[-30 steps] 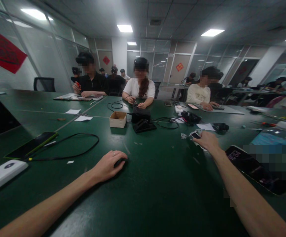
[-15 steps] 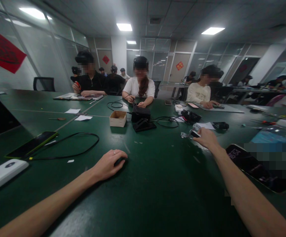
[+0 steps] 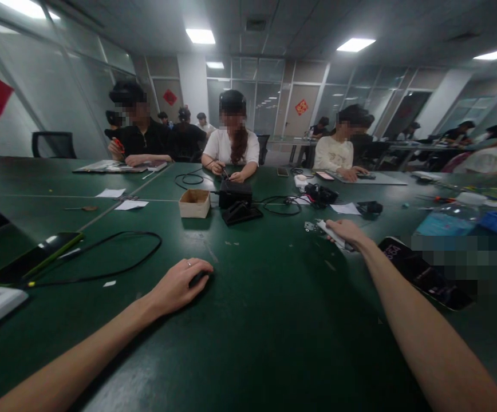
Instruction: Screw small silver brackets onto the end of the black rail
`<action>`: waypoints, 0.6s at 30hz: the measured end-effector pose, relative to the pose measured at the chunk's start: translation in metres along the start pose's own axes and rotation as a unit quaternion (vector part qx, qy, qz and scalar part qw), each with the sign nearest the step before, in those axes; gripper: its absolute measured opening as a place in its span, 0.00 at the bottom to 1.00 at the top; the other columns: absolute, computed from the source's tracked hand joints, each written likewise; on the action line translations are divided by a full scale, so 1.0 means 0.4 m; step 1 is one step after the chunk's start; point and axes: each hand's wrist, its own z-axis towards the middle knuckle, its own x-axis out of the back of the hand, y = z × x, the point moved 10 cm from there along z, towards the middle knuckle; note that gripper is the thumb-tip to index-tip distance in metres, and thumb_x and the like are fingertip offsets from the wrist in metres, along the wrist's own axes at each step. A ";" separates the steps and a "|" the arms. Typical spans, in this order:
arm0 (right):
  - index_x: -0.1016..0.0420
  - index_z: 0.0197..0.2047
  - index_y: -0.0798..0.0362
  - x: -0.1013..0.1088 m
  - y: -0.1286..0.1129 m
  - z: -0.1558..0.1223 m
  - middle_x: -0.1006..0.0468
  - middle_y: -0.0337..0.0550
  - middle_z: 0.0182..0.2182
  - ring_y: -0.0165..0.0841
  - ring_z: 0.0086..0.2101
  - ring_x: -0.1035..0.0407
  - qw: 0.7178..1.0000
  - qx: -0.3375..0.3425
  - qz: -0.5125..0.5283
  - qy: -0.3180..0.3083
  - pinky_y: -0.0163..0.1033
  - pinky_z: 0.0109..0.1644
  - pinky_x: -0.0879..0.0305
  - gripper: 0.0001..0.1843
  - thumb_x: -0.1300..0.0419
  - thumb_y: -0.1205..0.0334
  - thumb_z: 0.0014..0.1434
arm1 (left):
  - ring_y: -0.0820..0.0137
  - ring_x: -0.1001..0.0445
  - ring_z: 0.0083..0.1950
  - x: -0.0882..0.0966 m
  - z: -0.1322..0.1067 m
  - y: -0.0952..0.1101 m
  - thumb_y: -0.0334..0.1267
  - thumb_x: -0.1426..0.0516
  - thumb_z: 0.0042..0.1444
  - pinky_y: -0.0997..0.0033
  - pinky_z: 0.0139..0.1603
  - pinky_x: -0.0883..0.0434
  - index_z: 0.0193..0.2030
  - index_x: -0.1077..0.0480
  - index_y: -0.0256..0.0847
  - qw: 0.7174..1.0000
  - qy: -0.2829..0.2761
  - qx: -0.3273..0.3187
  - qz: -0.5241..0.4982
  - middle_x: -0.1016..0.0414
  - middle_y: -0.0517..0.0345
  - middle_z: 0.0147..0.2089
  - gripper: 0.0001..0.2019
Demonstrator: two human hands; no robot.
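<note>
Green desk [image 3: 257,332] stretches ahead. Nearer than the pale box [image 3: 194,209], the left hand [image 3: 177,286] curls over a small dark object [image 3: 197,279]; whether its grip closes on it, I cannot tell. Right of the box, the right hand [image 3: 351,232] has its grip pinching a flat white piece [image 3: 339,242]. Beyond the box sits a person in white [image 3: 230,150].

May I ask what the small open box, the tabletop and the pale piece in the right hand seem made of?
Small open box: probably card or thin wood, from its dull, pale walls.
Tabletop: perhaps laminate or painted board; semi-gloss, with blurred reflections.
Pale piece in the right hand: maybe plastic or metal; even, light surface, but too small to settle.
</note>
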 end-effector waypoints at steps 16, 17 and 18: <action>0.41 0.43 0.55 -0.019 0.030 0.006 0.33 0.39 0.18 0.32 0.18 0.36 0.963 -0.067 0.256 -0.046 0.32 0.16 0.37 0.12 0.56 0.60 0.59 | 0.65 0.28 0.47 -0.003 0.000 -0.006 0.39 0.54 0.62 0.63 0.49 0.31 0.45 0.32 0.40 1.000 -0.006 0.003 0.006 0.26 0.53 0.46 0.12; 0.42 0.43 0.55 -0.021 0.033 0.007 0.34 0.39 0.18 0.31 0.17 0.36 0.960 -0.071 0.266 -0.050 0.32 0.16 0.38 0.11 0.56 0.60 0.59 | 0.65 0.28 0.47 -0.003 0.000 -0.006 0.39 0.53 0.62 0.63 0.49 0.31 0.46 0.32 0.40 1.000 -0.005 0.002 0.006 0.26 0.53 0.46 0.12; 0.42 0.43 0.55 -0.023 0.036 0.008 0.34 0.38 0.18 0.31 0.17 0.37 0.957 -0.074 0.275 -0.054 0.32 0.15 0.38 0.11 0.56 0.59 0.59 | 0.65 0.28 0.47 -0.003 0.000 -0.007 0.39 0.53 0.62 0.63 0.49 0.30 0.46 0.32 0.40 1.000 -0.004 0.001 0.006 0.26 0.53 0.46 0.12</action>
